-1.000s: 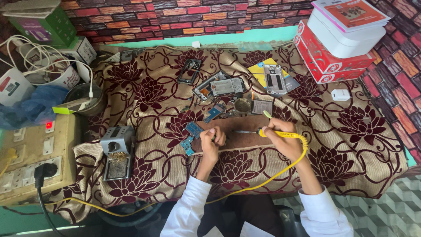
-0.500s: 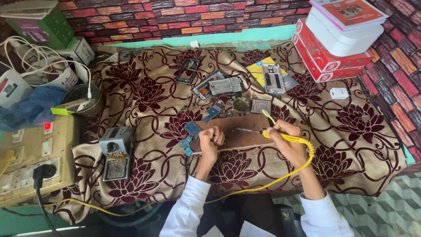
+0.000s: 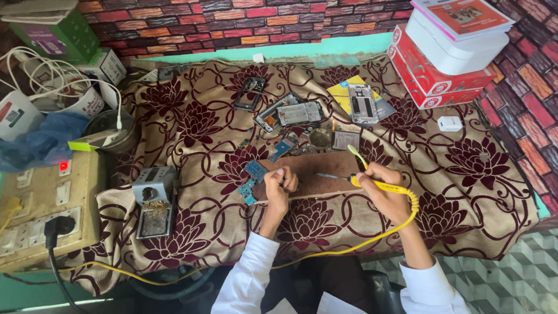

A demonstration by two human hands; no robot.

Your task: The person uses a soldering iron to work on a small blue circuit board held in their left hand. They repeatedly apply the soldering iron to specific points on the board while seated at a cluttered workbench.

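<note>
My right hand [image 3: 385, 193] grips a yellow-handled soldering iron [image 3: 372, 183]; its metal tip points left over a brown wooden board [image 3: 317, 174]. A yellow cord runs from the handle down past my wrist. My left hand [image 3: 279, 187] is closed at the board's left end, pinching something small that I cannot make out. Blue circuit boards [image 3: 251, 177] lie just left of that hand. A pale green tool [image 3: 356, 154] sticks up behind my right hand.
A grey soldering station [image 3: 152, 200] stands at the left on the floral cloth [image 3: 192, 125]. Phone frames and parts [image 3: 293, 113] lie behind the board. A switchboard [image 3: 43, 200] with a plug sits far left. Red and white boxes [image 3: 447, 55] stack at back right.
My right hand and the soldering iron have shifted slightly; the left hand stays at the board's left end. The view has barely moved.
</note>
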